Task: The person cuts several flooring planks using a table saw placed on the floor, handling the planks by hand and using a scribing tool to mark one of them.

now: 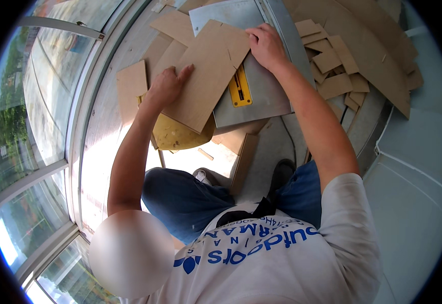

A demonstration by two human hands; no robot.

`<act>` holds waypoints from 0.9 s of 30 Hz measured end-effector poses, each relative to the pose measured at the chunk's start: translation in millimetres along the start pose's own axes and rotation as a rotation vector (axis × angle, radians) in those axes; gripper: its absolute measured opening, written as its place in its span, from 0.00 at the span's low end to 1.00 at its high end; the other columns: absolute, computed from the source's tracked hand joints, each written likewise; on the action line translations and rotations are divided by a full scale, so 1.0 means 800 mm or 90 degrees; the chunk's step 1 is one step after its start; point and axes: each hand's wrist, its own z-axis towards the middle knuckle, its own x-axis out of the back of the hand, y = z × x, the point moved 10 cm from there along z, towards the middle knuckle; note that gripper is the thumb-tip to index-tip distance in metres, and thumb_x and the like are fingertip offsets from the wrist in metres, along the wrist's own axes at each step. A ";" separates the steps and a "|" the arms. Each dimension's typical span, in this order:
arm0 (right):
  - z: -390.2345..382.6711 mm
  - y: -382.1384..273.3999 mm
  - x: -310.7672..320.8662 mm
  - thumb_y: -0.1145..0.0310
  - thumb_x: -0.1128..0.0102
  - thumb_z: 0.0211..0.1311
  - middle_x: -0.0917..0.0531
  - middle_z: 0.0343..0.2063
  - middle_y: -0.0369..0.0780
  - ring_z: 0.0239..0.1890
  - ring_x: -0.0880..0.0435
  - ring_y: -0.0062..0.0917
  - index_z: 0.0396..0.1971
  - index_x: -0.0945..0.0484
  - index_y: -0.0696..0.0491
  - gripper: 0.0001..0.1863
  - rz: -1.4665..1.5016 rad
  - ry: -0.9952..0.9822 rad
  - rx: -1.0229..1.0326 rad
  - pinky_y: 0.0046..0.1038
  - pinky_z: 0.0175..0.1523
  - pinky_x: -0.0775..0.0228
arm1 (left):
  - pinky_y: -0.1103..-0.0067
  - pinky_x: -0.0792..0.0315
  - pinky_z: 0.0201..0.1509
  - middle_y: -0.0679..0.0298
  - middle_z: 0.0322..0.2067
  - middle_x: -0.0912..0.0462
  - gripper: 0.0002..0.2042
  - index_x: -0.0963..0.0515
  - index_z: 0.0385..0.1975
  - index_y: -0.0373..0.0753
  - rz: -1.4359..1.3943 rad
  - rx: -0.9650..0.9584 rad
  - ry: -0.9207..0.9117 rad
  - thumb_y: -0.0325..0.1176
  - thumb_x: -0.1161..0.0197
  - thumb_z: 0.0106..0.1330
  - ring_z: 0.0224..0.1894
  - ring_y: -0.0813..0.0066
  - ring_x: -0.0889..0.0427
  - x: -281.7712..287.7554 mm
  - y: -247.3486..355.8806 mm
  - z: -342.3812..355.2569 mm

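Head view. A plywood board [208, 76] lies flat and angled across a grey saw table [269, 96], its near corner overhanging the table's left edge above a yellow saw body [178, 136]. The left hand [167, 86] rests palm down on the board's left edge, fingers together and extended, pressing flat rather than gripping. The right hand [266, 45] sits at the board's far right corner, fingers curled over the edge; whether it pinches the board or only pushes against it cannot be determined. A yellow blade insert [239, 87] shows in the table top just beside the board's right edge, partly covered by it. Loose plywood offcuts [332, 66] are heaped to the right of the table. A separate plywood piece [131, 83] lies to the left of the left hand. Windows [43, 101] run along the left side. The person's blue-trousered knees [190, 197] are below the table.
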 end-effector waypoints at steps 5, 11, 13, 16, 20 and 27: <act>-0.009 0.000 0.003 0.70 0.44 0.66 0.16 0.39 0.43 0.46 0.18 0.41 0.40 0.12 0.53 0.11 -0.008 0.003 -0.004 0.39 0.56 0.25 | 0.56 0.23 0.53 0.34 0.37 0.15 0.42 0.19 0.42 0.24 0.022 0.008 0.002 0.71 0.52 0.72 0.45 0.38 0.14 -0.003 0.000 -0.008; -0.017 -0.004 0.007 0.71 0.44 0.66 0.17 0.39 0.43 0.46 0.18 0.41 0.40 0.12 0.53 0.11 -0.002 0.001 0.006 0.39 0.55 0.26 | 0.56 0.22 0.52 0.36 0.36 0.14 0.42 0.19 0.42 0.26 -0.009 0.038 -0.028 0.70 0.53 0.72 0.43 0.40 0.13 -0.007 0.004 -0.023; -0.020 -0.008 0.011 0.71 0.44 0.66 0.17 0.39 0.43 0.46 0.18 0.41 0.40 0.13 0.54 0.11 -0.001 -0.002 0.012 0.40 0.55 0.26 | 0.56 0.22 0.52 0.36 0.36 0.14 0.42 0.19 0.43 0.26 0.002 0.028 -0.021 0.70 0.53 0.72 0.43 0.40 0.13 -0.009 0.003 -0.025; -0.025 -0.010 0.011 0.72 0.40 0.66 0.17 0.37 0.44 0.45 0.18 0.41 0.41 0.14 0.55 0.09 -0.008 0.002 0.022 0.38 0.52 0.24 | 0.56 0.22 0.52 0.36 0.36 0.14 0.41 0.19 0.43 0.26 0.003 0.023 -0.019 0.70 0.53 0.73 0.43 0.39 0.13 -0.011 0.000 -0.029; -0.032 -0.013 0.016 0.73 0.40 0.66 0.17 0.38 0.44 0.45 0.18 0.41 0.41 0.14 0.56 0.09 -0.001 0.001 0.024 0.38 0.52 0.24 | 0.57 0.22 0.52 0.36 0.36 0.14 0.41 0.19 0.43 0.26 0.002 0.024 -0.018 0.70 0.53 0.73 0.42 0.40 0.13 -0.015 -0.001 -0.037; -0.043 -0.021 0.025 0.73 0.41 0.67 0.17 0.39 0.43 0.45 0.18 0.40 0.42 0.15 0.56 0.09 0.010 -0.009 0.020 0.37 0.53 0.24 | 0.59 0.20 0.49 0.40 0.34 0.14 0.41 0.20 0.42 0.27 -0.007 0.037 -0.042 0.71 0.54 0.73 0.39 0.46 0.11 -0.027 -0.006 -0.048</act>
